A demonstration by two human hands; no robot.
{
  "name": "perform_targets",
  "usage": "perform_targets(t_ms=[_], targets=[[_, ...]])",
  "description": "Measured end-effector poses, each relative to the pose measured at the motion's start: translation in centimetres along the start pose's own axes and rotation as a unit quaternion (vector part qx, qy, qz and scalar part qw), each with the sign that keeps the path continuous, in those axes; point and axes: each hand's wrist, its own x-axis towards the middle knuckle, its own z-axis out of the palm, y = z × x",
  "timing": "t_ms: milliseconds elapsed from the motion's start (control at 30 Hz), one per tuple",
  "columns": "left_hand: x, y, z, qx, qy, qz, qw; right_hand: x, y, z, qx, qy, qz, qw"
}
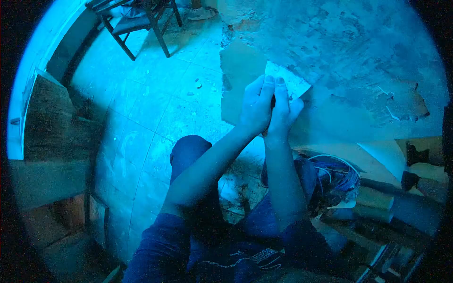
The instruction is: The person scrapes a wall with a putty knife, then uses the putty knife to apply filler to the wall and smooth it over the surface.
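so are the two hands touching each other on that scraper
Touching. The head view shows the left hand and right hand clasped together around the scraper handle, no gap between them.

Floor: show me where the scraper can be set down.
Bare tiles lie between the chair and your left knee. On your right it is crowded: wire bundle, rolls. Left hand and right hand grip the scraper.

No legible text, label, brand or number in view. Pale print on the dark blue shirt is too blurred to read.
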Motion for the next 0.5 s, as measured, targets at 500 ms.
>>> perform_targets(t_ms=[500], targets=[[0.3,-0.2,-0.5,-0.016,-0.020,-0.002,1.000,0.1,0.1,0.5,0.021,0.024,0.009,0.999]])
